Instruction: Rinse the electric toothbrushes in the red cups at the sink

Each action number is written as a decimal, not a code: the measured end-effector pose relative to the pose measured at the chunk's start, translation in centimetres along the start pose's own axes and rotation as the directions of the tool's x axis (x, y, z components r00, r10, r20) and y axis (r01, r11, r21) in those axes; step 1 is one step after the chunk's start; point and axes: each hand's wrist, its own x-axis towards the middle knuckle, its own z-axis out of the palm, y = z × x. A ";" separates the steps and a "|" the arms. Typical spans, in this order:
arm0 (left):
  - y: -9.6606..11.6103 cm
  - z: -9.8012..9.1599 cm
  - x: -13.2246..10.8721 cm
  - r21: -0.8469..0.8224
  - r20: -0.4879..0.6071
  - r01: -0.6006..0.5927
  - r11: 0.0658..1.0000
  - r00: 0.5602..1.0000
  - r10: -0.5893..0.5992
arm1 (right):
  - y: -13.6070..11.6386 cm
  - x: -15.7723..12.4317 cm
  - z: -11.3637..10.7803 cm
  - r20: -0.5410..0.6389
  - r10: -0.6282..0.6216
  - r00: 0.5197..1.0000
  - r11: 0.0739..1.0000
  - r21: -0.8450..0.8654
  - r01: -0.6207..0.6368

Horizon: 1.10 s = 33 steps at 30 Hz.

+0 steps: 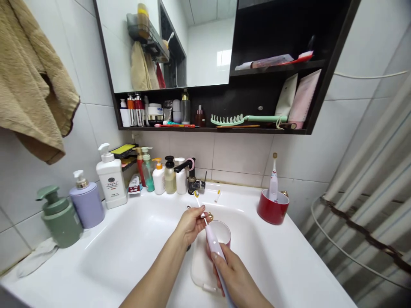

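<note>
My right hand (236, 278) is wrapped round the pale lilac handle of an electric toothbrush (213, 244), which points up and away over the white sink (128, 248). My left hand (192, 222) pinches the thin neck of the brush just below its head (196, 194). A pink cup (221, 231) sits right behind the handle, partly hidden by it; whether my right hand also holds the cup is unclear. A white flat dish (199, 267) lies in the basin under my hands.
A black tap (192, 175) stands at the back of the basin among several pump bottles. A red cup (272, 208) with another electric toothbrush is at the right rim. Green and lilac dispensers (59, 216) stand left. A tan towel hangs upper left.
</note>
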 end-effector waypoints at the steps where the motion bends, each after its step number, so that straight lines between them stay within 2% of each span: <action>1: -0.1 0.0 -0.2 -0.015 -0.004 0.006 1.000 1.000 -0.006 | 0.0 0.0 0.1 -0.001 -0.004 1.000 1.000 -0.007 0.004; 7: -0.8 0.2 -0.1 0.017 0.012 -0.014 1.000 1.000 0.013 | 0.3 0.1 -0.1 0.025 -0.021 0.999 1.000 -0.016 0.021; 17: -0.8 0.2 0.0 0.031 0.066 -0.001 1.000 0.998 -0.001 | 0.3 0.1 -0.2 0.061 -0.010 0.998 0.996 0.086 0.005; 23: -1.1 0.5 -0.2 0.102 0.105 -0.051 0.994 0.994 0.040 | 0.2 0.1 -0.4 0.039 0.008 0.999 0.997 0.071 -0.011; 33: -1.8 1.0 -0.5 0.121 0.175 -0.056 0.991 0.984 0.034 | 0.2 0.1 -0.2 -0.006 -0.005 1.000 0.996 0.094 0.006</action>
